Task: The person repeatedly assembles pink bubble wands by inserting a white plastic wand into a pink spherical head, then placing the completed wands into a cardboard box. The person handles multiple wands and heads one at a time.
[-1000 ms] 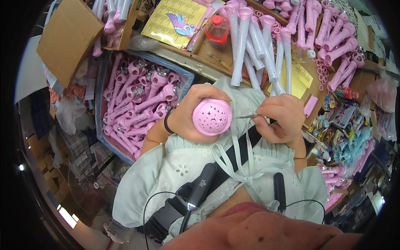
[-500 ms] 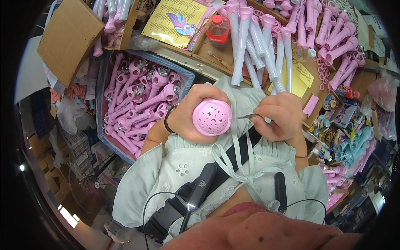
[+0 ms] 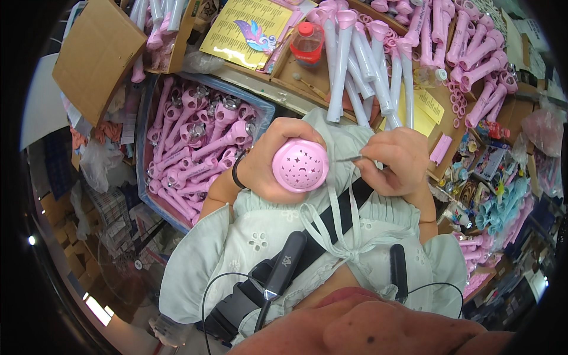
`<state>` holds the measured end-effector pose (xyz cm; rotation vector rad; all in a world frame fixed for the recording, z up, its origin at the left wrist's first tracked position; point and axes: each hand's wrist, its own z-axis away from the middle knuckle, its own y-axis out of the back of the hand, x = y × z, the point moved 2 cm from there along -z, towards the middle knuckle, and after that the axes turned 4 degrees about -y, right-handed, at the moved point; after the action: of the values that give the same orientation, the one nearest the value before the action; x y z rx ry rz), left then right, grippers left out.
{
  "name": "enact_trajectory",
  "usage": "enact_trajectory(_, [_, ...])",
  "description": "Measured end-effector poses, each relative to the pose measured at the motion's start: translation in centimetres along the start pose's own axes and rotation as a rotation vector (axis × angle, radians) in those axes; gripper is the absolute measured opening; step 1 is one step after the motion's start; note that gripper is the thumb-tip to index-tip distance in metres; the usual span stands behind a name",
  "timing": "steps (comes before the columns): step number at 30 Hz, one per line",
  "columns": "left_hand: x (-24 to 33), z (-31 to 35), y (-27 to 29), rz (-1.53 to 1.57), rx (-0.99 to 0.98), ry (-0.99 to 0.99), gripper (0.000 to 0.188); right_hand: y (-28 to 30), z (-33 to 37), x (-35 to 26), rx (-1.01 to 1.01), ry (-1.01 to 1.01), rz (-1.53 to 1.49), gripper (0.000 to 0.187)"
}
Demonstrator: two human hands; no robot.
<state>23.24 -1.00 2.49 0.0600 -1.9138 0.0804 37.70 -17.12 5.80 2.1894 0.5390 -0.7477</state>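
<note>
My left hand point(image 3: 260, 163) is wrapped round a pink domed piece point(image 3: 300, 166) with star and moon shapes on its face, which is turned up toward me. Whatever lies below the dome is hidden by the hand. Between the thumb and fingers of my right hand point(image 3: 395, 161) is a thin metal tool point(image 3: 349, 158), its tip pointing at the dome's right edge with a small gap between them. The tool's exact kind does not show.
At left, a blue-rimmed bin point(image 3: 204, 78) holds many pink wand handles point(image 3: 195, 142). White tubes with pink tops point(image 3: 343, 65), a red-capped bottle point(image 3: 307, 44) and yellow printed sheets point(image 3: 239, 29) lie ahead. Pink rings point(image 3: 458, 100) and more handles point(image 3: 485, 56) are at right.
The metal tool's tip has come away from the dome's right edge, and my right hand has risen slightly. My left hand keeps its hold on the domed piece, almost unmoved.
</note>
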Motion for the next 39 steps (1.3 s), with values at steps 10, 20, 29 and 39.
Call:
enact_trajectory(10, [-0.1, 0.1, 0.1, -0.013, -0.002, 0.047, 0.068, 0.2, 0.3, 0.2, -0.043, 0.036, 0.006, 0.025])
enact_trajectory(20, [0.0, 0.1, 0.1, -0.044, 0.006, 0.078, 0.067, 0.2, 0.3, 0.3, -0.017, 0.056, 0.016, 0.024])
enact_trajectory(29, [-0.1, 0.5, 0.1, -0.061, 0.005, 0.119, 0.068, 0.3, 0.3, 0.2, 0.012, 0.070, 0.027, 0.024])
enact_trajectory(39, [-0.2, 0.6, 0.1, -0.009, 0.022, 0.084, 0.067, -0.4, 3.7, 3.1, 0.434, -0.487, -0.379, 0.009])
